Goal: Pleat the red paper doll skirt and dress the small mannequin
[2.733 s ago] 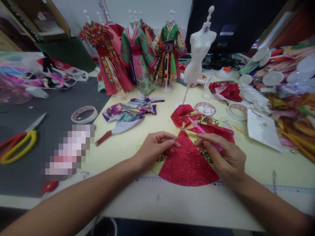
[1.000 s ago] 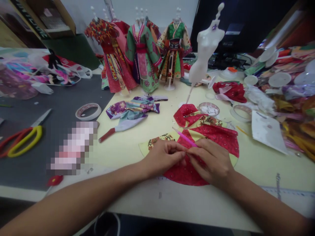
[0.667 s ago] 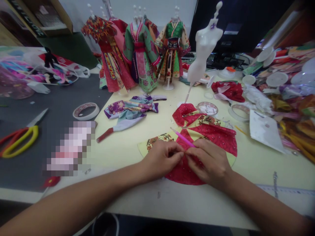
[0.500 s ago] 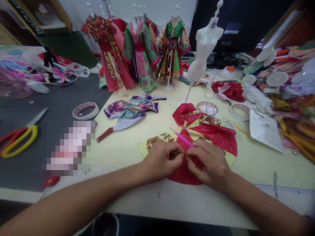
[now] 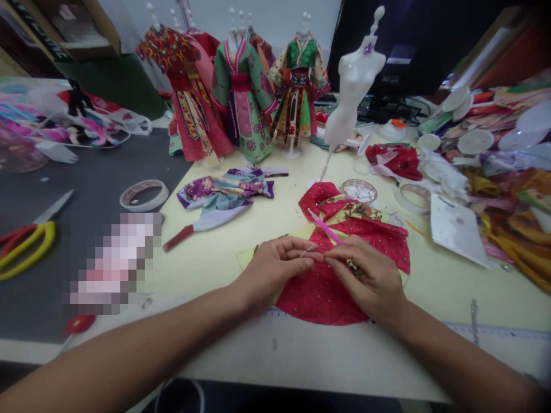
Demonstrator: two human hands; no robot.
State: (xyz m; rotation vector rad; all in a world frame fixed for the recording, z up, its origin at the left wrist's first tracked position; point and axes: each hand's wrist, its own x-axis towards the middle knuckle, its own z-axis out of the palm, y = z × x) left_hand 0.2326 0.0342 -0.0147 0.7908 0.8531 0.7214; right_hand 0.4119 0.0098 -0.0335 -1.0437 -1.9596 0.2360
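Observation:
My left hand [image 5: 279, 267] is closed, with a short strip of tiny shiny beads [image 5: 306, 250] lying across its fingers. Its fingertips meet those of my right hand [image 5: 372, 275], which pinches near the strip's end; whether it grips the strip too I cannot make out. A pink pencil-like stick [image 5: 326, 228] with a pale tip pokes up from between my right fingers. Under both hands a red and yellow doll garment [image 5: 322, 301], dotted with small shiny spots, is spread on the table. Its gathered upper part [image 5: 318, 198] lies farther back.
A bare white doll mannequin [image 5: 355, 92] stands behind the garment, beside several dressed ones [image 5: 245, 97]. Scissors [image 5: 38, 235], a phone-shaped blurred item [image 5: 116, 264] and a tape roll [image 5: 144, 195] lie left. Purple doll clothing [image 5: 226, 192] is near the middle; fabric piles [image 5: 516, 166] crowd the right.
My left fingers have uncurled somewhat, and the bead strip now shows across them. The pink stick has tilted more upright. The whole view has shifted slightly.

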